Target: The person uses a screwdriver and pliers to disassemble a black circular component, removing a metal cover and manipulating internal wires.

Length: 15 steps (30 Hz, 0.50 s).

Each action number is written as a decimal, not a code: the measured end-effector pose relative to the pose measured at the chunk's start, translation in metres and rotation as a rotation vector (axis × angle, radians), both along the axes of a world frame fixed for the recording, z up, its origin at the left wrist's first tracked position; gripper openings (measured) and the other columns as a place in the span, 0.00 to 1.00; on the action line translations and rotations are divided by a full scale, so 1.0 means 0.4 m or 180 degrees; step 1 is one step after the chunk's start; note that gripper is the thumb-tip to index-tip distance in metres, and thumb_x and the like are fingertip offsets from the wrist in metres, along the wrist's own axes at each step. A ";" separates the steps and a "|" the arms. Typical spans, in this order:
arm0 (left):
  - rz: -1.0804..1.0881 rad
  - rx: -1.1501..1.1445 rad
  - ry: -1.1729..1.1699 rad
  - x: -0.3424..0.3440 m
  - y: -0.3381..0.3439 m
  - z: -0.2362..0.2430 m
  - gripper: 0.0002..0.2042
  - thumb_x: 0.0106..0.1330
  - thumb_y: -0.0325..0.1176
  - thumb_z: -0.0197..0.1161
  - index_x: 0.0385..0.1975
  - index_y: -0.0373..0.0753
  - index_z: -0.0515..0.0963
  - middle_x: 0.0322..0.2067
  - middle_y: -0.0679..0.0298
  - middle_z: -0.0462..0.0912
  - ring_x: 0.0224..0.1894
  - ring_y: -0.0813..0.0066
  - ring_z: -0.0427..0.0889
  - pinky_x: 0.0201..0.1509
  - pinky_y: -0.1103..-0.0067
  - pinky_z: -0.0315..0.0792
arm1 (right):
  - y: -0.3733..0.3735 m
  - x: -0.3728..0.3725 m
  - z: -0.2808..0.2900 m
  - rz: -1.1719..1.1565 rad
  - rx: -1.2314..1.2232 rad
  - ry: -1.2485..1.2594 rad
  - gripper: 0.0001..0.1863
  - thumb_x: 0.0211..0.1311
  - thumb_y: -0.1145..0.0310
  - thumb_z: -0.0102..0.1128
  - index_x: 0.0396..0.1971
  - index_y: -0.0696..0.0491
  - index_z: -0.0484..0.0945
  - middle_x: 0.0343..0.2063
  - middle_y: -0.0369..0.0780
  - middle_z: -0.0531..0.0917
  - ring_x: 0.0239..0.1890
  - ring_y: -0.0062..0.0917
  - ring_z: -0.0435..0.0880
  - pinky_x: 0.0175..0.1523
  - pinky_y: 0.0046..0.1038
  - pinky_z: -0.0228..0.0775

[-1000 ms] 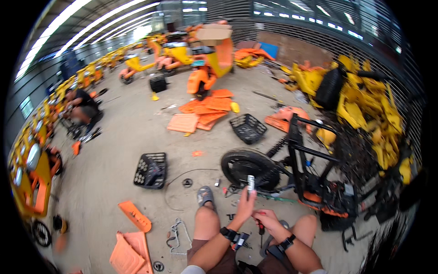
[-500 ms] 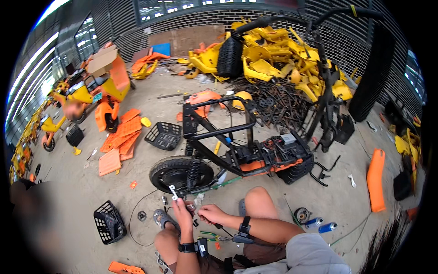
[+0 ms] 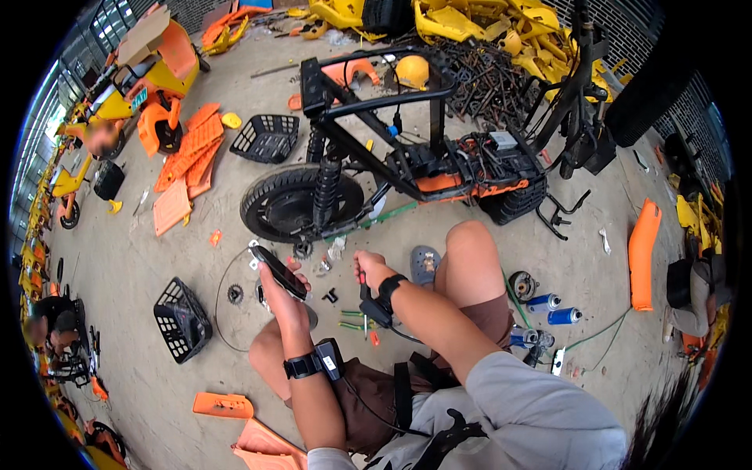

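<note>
My left hand [image 3: 283, 301] is closed around a flat black oblong part [image 3: 280, 272] with a glossy face; a small white bracket shows at its far end. To its right, my right hand [image 3: 371, 268] is a fist around a tool with a red handle [image 3: 362, 278]; its working end cannot be made out. The hands are apart, above the floor between my knees. Green-handled pliers [image 3: 351, 324] lie below the right hand, beside a small black fitting [image 3: 330, 295]. Ahead stands a stripped black scooter frame [image 3: 376, 133] with its rear wheel [image 3: 301, 202].
Black plastic baskets lie at the left [image 3: 182, 319] and behind the wheel [image 3: 266, 139]. Blue spray cans [image 3: 564, 316] and a round metal part [image 3: 523, 285] are at my right. Orange panels [image 3: 192, 157] and a yellow scrap pile [image 3: 470, 19] lie farther off. Another person [image 3: 59, 333] is at far left.
The view has tipped downward. My left hand has turned the black part so its glossy face shows. My right hand has moved a little away from it to the right.
</note>
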State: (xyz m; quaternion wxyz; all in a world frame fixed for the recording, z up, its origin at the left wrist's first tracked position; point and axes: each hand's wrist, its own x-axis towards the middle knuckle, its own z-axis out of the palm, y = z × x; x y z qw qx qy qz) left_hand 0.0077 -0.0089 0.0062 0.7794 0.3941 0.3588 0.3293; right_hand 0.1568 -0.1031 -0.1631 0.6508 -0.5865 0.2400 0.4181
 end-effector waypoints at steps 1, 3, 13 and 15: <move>-0.0025 -0.0046 0.0007 -0.001 0.004 -0.004 0.25 0.73 0.58 0.45 0.45 0.37 0.68 0.29 0.57 0.80 0.21 0.73 0.76 0.22 0.77 0.71 | 0.005 0.015 -0.040 0.0083 -0.0135 0.0011 0.11 0.57 0.67 0.55 0.17 0.55 0.72 0.14 0.39 0.74 0.13 0.26 0.71 0.17 0.32 0.66; 0.0007 -0.0185 0.0115 -0.024 0.028 -0.035 0.31 0.70 0.62 0.45 0.38 0.33 0.73 0.23 0.59 0.77 0.20 0.73 0.75 0.23 0.79 0.70 | 0.026 0.016 -0.085 0.0096 -0.0386 0.0033 0.12 0.62 0.66 0.53 0.19 0.51 0.72 0.13 0.35 0.71 0.12 0.24 0.69 0.17 0.33 0.64; 0.0343 -0.0493 0.0029 -0.096 0.063 0.001 0.35 0.69 0.64 0.45 0.34 0.28 0.76 0.19 0.59 0.75 0.24 0.70 0.74 0.30 0.79 0.68 | -0.283 -0.186 -0.499 -0.0160 -0.1090 0.0543 0.10 0.55 0.73 0.57 0.15 0.54 0.71 0.13 0.40 0.73 0.11 0.28 0.71 0.14 0.33 0.64; 0.0319 -0.0476 -0.0208 -0.100 0.064 0.005 0.34 0.70 0.63 0.45 0.34 0.28 0.76 0.18 0.59 0.75 0.23 0.68 0.74 0.30 0.78 0.68 | -0.287 -0.214 -0.490 -0.0424 -0.1185 0.0668 0.10 0.54 0.72 0.57 0.16 0.54 0.72 0.13 0.40 0.73 0.11 0.27 0.71 0.14 0.33 0.64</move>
